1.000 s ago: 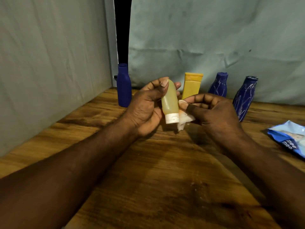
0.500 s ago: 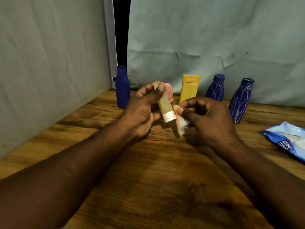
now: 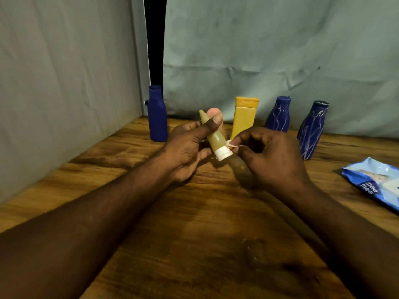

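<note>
Gripping the tube [image 3: 216, 140] cap-down, left hand [image 3: 185, 147] fingers; right hand [image 3: 269, 154] fingers pinching white scrap [image 3: 230, 144] at cap [image 3: 223, 153].

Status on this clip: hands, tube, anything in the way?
Left hand grips tube, cap down. Right hand pinches wipe against the cap. Nothing in the way.

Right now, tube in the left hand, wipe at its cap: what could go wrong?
1. The left hand grips the yellowish tube cap-down; a hard squeeze could push contents out at the white cap.
2. The right hand pinches only a small white wipe piece; it may slip from the fingers.
3. The standing yellow tube sits close behind both hands; a knock might topple it.
</note>
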